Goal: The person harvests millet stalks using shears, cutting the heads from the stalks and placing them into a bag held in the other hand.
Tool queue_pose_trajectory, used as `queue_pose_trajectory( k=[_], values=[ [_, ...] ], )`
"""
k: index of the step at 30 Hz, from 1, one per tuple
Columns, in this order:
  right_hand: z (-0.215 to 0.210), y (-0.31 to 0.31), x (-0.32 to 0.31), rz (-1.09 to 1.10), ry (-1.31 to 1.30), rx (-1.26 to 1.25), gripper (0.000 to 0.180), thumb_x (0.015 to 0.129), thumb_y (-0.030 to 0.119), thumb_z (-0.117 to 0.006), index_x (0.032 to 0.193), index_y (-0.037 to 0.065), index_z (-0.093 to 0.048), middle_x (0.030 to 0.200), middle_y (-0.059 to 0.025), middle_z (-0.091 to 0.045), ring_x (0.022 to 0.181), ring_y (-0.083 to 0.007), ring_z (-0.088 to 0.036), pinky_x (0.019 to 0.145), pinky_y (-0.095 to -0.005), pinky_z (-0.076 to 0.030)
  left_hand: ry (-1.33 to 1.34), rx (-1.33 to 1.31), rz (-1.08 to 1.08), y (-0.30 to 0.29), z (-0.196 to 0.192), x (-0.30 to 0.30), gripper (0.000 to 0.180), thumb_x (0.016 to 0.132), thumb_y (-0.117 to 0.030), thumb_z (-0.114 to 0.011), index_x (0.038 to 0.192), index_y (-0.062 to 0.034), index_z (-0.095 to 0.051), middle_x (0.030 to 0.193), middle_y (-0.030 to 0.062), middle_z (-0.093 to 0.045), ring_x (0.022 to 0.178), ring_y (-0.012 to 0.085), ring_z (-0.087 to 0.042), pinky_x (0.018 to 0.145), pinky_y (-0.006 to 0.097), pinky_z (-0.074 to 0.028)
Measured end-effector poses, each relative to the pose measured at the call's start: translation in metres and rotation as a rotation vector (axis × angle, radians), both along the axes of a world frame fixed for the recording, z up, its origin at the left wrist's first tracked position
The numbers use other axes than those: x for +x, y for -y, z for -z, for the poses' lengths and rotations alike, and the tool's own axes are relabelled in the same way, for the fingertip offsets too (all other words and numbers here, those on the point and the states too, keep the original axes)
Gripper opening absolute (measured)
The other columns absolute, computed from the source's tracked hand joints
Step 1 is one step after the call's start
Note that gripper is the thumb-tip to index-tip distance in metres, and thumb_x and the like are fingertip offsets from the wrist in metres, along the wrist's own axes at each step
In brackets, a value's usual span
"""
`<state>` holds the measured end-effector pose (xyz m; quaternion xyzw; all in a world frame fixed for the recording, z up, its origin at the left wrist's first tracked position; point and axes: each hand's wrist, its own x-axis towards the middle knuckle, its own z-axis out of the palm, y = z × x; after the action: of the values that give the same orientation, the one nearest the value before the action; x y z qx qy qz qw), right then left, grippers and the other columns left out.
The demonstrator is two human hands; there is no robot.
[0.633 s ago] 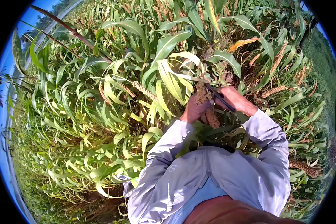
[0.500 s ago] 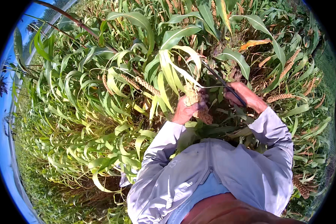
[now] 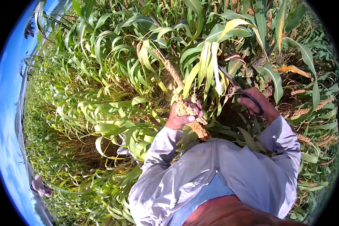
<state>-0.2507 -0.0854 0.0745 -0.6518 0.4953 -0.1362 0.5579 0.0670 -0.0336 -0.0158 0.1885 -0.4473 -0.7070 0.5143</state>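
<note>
Millet seed heads (image 3: 190,115), a bunch of tan, grainy spikes, sit in the left hand (image 3: 182,116), whose fingers are wrapped tight round them; the lower ends stick out below the fist toward the chest, the upper tips above it. In the head view a longer brown spike (image 3: 169,67) on its stalk rises up and to the left from the same grip. Right of the bundle, well apart from it, the right hand (image 3: 258,103) is clenched on the dark loop handles of shears (image 3: 239,90), whose blades run up-left into the green leaves (image 3: 207,56) just above the left fist; whether the blades are parted cannot be told. Both forearms wear pale grey sleeves (image 3: 160,147). More dry spikes (image 3: 309,109) hang beyond the right hand. No packages, labels or signs are visible.
</note>
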Motion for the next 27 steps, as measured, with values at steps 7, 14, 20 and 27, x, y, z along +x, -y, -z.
queue_pose_trajectory(
  k=[7,14,20,27],
  values=[
    [-0.003,-0.032,0.005,-0.042,-0.009,0.008,0.024,0.085,0.023,-0.066,0.078,0.001,-0.059,0.056,-0.0017,-0.055,0.049,-0.0109,-0.056,0.047,-0.0264,-0.043,-0.095,0.036,-0.541,0.047,-0.041,0.049,0.043,0.076,-0.021,-0.071,0.113,-0.0019,-0.058,0.115,0.0105,-0.060,0.108,0.0250,-0.058,0.105,0.048,-0.042],
    [-0.025,-0.033,0.093,-0.100,-0.024,-0.181,0.020,0.090,0.022,-0.065,0.090,0.002,-0.063,0.072,-0.0053,-0.065,0.066,-0.0111,-0.060,0.060,-0.0278,-0.047,-0.459,0.214,-0.121,0.102,0.005,0.015,0.037,0.080,-0.009,-0.069,0.114,0.0011,-0.057,0.112,0.0080,-0.057,0.107,0.0234,-0.061,0.099,0.036,-0.048],
    [0.007,-0.005,0.135,0.183,0.138,-0.181,0.020,0.088,0.018,-0.065,0.086,0.000,-0.056,0.069,-0.0041,-0.058,0.062,-0.0105,-0.059,0.054,-0.0275,-0.045,-0.561,0.064,-0.036,0.111,0.013,0.023,0.027,0.080,-0.015,-0.066,0.103,-0.0040,-0.057,0.127,0.0136,-0.052,0.127,0.0343,-0.048,0.110,0.047,-0.038],
    [0.030,0.064,0.185,0.405,0.205,-0.321,0.023,0.087,0.022,-0.068,0.080,0.002,-0.058,0.064,-0.0006,-0.056,0.056,-0.0103,-0.053,0.051,-0.0271,-0.045,-0.559,0.096,0.008,0.113,-0.004,0.031,0.033,0.083,-0.012,-0.062,0.114,-0.0025,-0.056,0.112,0.0086,-0.057,0.108,0.0228,-0.057,0.102,0.039,-0.043]
  ],
)
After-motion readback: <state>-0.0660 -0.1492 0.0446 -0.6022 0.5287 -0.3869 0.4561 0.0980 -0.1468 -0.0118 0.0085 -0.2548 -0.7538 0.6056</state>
